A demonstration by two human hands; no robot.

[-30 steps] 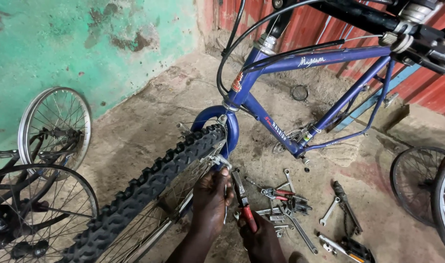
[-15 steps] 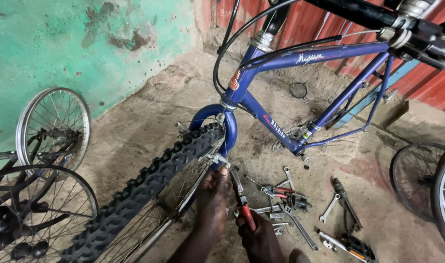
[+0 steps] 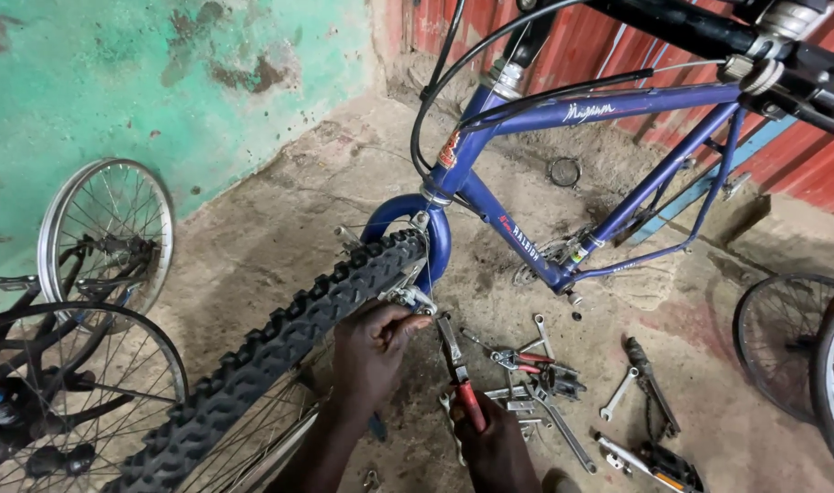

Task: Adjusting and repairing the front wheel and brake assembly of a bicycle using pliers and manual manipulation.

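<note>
- The left hand (image 3: 373, 349) rested at the brake arm (image 3: 408, 297) beside the knobby front tyre (image 3: 280, 351), its fingers curled and pinching the small metal part there.
- The right hand (image 3: 493, 445) was closed around the red handles of the pliers (image 3: 460, 379), the tool's nose pointing up toward the same brake arm.
- Compared with a second before, both hands stayed in almost the same place; only the view came a little nearer, so the work on the brake looked to be continuing, not finished.
- The blue bicycle frame (image 3: 609, 114) stood over the wheel, above the earth floor (image 3: 280, 219).
- Loose spanners (image 3: 620, 394) lay on the ground to the right of the hands, and spare wheels (image 3: 107, 237) leaned at the green wall.
</note>
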